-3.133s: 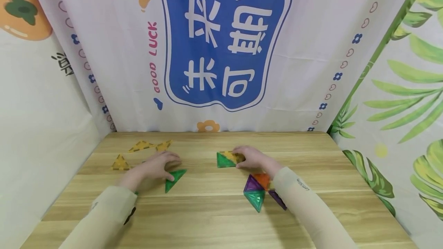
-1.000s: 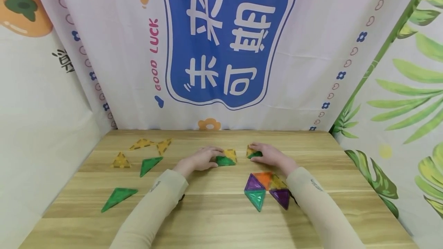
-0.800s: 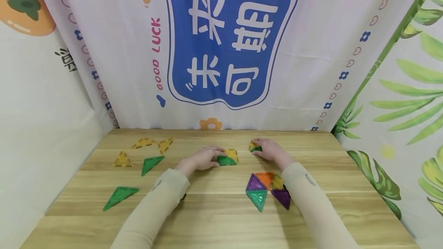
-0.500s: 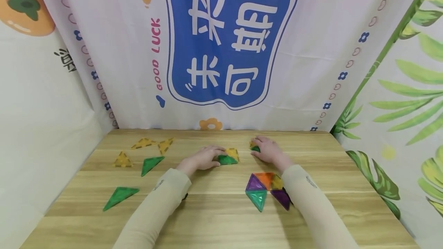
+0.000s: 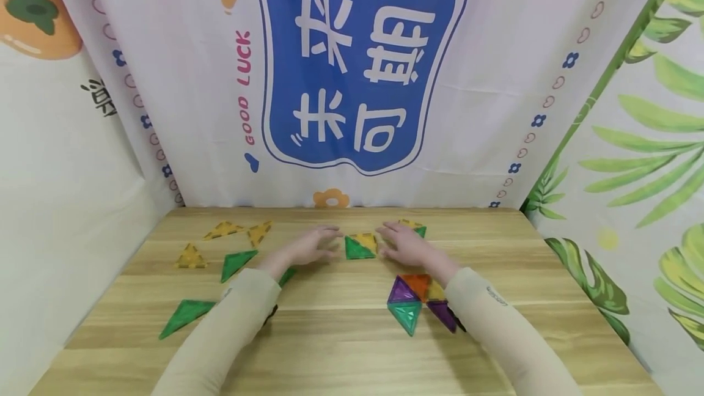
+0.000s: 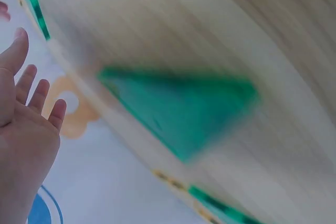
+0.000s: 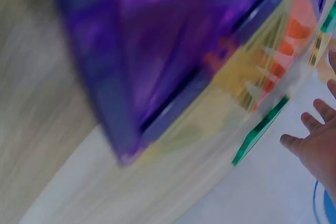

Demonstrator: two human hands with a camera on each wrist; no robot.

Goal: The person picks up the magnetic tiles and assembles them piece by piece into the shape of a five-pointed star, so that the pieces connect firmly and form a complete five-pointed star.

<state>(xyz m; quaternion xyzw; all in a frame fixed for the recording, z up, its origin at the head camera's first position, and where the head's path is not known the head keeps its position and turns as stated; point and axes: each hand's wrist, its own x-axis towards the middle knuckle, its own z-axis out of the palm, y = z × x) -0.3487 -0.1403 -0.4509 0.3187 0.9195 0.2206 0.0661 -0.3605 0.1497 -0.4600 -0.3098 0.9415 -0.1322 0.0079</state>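
Observation:
Between my two hands lies a rectangle of two triangular magnetic tiles, one green point(image 5: 356, 250) and one yellow point(image 5: 367, 239). My left hand point(image 5: 308, 246) hovers just left of it, fingers extended and holding nothing. On its other side is my right hand point(image 5: 404, 245), fingers spread, also without a tile. A second green-and-yellow pair point(image 5: 421, 231) shows partly behind the right hand. Under the left forearm, a green triangle point(image 5: 287, 275) is mostly hidden; a blurred green triangle point(image 6: 181, 108) fills the middle of the left wrist view.
Near the right forearm is a cluster of purple point(image 5: 401, 292), orange point(image 5: 415, 285), yellow point(image 5: 436, 291) and teal point(image 5: 406, 315) triangles, with a second purple one point(image 5: 442, 315). At left lie green triangles point(image 5: 238, 263) point(image 5: 184, 316) and several yellow ones point(image 5: 190, 256). A printed cloth point(image 5: 220, 78) hangs behind the table.
Since half a second ago, my left hand has let go of the central pair and drawn back left. My right hand has released the other pair and moved left toward the middle.

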